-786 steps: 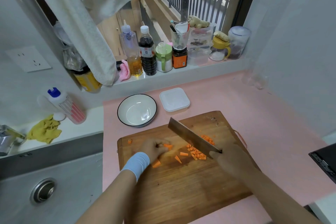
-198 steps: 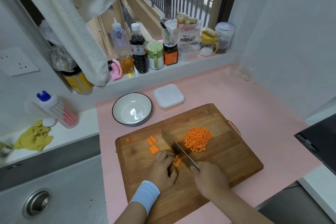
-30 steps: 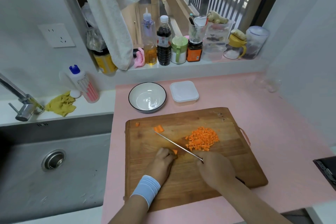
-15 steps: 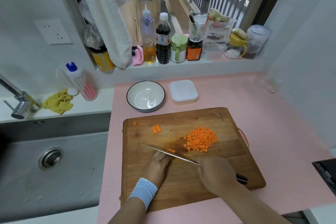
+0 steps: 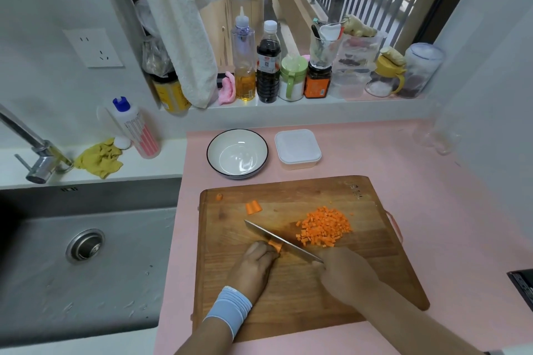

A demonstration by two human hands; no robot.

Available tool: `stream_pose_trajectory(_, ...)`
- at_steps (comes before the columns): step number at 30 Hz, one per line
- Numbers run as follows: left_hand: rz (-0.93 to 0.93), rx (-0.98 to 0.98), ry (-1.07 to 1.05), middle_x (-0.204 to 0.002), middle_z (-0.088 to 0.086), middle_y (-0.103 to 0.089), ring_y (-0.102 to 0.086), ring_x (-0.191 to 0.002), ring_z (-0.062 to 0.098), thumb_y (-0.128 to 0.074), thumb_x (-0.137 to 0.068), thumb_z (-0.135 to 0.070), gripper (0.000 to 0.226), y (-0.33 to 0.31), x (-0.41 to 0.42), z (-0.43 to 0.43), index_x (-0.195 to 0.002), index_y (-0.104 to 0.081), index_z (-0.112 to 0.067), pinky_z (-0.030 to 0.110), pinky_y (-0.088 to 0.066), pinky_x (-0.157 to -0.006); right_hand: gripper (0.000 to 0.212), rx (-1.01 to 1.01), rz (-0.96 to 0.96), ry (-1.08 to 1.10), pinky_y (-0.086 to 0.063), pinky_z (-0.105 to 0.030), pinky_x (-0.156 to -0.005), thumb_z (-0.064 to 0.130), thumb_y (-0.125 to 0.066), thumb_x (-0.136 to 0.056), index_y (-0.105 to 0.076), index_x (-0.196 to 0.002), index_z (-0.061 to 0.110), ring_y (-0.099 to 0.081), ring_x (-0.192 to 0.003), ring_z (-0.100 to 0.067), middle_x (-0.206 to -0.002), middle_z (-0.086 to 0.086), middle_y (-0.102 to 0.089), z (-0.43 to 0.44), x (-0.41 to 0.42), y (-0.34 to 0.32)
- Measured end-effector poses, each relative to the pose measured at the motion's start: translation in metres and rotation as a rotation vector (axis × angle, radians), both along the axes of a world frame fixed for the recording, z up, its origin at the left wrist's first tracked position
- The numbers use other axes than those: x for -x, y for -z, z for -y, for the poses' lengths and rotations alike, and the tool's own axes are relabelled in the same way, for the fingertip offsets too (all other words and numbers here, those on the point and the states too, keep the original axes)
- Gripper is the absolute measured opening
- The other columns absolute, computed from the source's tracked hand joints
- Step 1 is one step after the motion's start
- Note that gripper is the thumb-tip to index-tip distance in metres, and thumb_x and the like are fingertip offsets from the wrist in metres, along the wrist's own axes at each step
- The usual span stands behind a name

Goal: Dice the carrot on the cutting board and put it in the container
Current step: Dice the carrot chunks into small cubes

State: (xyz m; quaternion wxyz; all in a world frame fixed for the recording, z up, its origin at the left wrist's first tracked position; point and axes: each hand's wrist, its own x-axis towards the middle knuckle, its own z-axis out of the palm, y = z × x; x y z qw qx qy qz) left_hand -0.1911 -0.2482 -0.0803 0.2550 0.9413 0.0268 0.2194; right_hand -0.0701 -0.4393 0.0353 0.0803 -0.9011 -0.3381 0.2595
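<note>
On the wooden cutting board point(image 5: 375, 274) my left hand point(image 5: 253, 266), with a blue wristband, holds a small carrot piece point(image 5: 275, 245) with curled fingers. My right hand point(image 5: 346, 274) grips the handle of a cleaver point(image 5: 277, 239), whose blade lies against that piece. A heap of diced carrot point(image 5: 324, 226) lies right of the blade. Two carrot chunks point(image 5: 253, 207) and a tiny bit point(image 5: 219, 196) sit near the board's far left. Behind the board stand a white bowl point(image 5: 237, 153) and a lidded white container point(image 5: 297, 148).
A steel sink point(image 5: 86, 253) with a tap point(image 5: 34, 150) lies to the left. Bottles and jars point(image 5: 268, 66) line the window sill. A dish-soap bottle point(image 5: 135, 128) and a yellow cloth point(image 5: 99, 157) sit by the sink. A dark object point(image 5: 522, 285) juts in at the right edge.
The knife blade has shifted slightly toward me and now lies on the carrot piece under my left fingers. The view has moved a little closer.
</note>
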Motion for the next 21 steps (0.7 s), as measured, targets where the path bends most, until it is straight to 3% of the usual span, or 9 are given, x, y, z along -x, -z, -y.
stream_pose_trajectory(3,-0.013,-0.003,-0.004,-0.102,0.0,-0.063,-0.057,-0.098,0.013,-0.051,-0.089,-0.012,0.023,0.0,0.001,0.0,-0.1,-0.072,-0.012,0.02,-0.048,-0.088,0.026,0.009,-0.008,0.003,-0.04,-0.021,-0.055,0.037,-0.046,-0.103,-0.066,-0.094,0.024,-0.059,-0.068,-0.007,-0.077,0.006,-0.061,-0.004,-0.001,0.0)
stream_pose_trajectory(10,-0.086,-0.01,-0.028,-0.106,-0.001,-0.059,-0.057,-0.097,0.015,-0.048,-0.093,-0.017,0.023,0.004,0.002,0.0,-0.104,-0.068,-0.015,0.029,-0.055,-0.074,0.026,0.02,-0.036,0.007,-0.04,-0.022,-0.057,0.039,-0.045,-0.103,-0.067,-0.098,0.026,-0.059,-0.07,-0.006,-0.079,0.008,-0.063,-0.007,-0.008,-0.006)
stream_pose_trajectory(14,-0.077,0.004,-0.026,-0.103,-0.001,-0.061,-0.058,-0.096,0.016,-0.051,-0.091,-0.015,0.022,0.002,0.002,-0.001,-0.103,-0.069,-0.014,0.029,-0.055,-0.074,0.028,-0.012,0.034,-0.028,-0.052,-0.029,-0.066,0.041,-0.044,-0.102,-0.068,-0.103,0.027,-0.062,-0.072,-0.009,-0.08,0.008,-0.065,-0.004,-0.002,-0.002)
stream_pose_trajectory(21,-0.042,0.022,-0.017,-0.102,-0.001,-0.063,-0.059,-0.096,0.016,-0.053,-0.091,-0.013,0.021,0.004,0.002,-0.002,-0.102,-0.071,-0.014,0.027,-0.053,-0.08,0.029,-0.008,0.101,-0.058,-0.037,-0.024,-0.055,0.043,-0.043,-0.102,-0.066,-0.093,0.028,-0.056,-0.067,-0.009,-0.076,0.009,-0.061,-0.001,0.006,-0.001)
